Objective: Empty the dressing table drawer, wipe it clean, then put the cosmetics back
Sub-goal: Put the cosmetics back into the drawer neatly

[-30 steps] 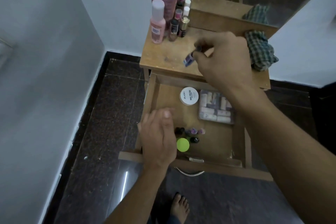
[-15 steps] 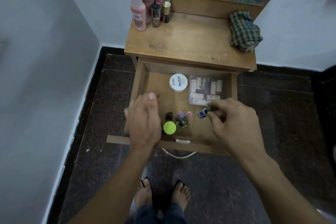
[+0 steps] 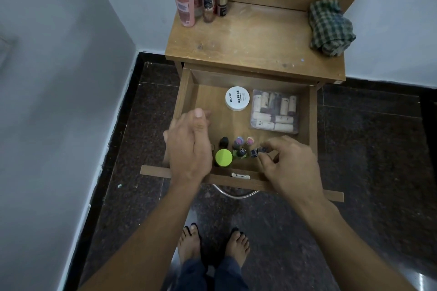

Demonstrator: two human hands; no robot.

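While right grip pinches a nail-polish bottle in the drawer, left grip hovers slack, empty: restocking, prob. Next: stand it beside the small bottles w/o toppling.

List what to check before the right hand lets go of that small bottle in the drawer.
1. Grip: right hand pinches the small blue bottle - ok.
2. Bottle seated on the drawer floor - cannot tell from this view.
3. Neighbours upright: green-capped jar and pink-capped bottle stand close by - ok.
4. Left hand out of the way: open over the drawer's left side - ok.
5. Drawer pulled out far enough - ok.
6. All cosmetics returned - not ok; tabletop bottles stand outside it.
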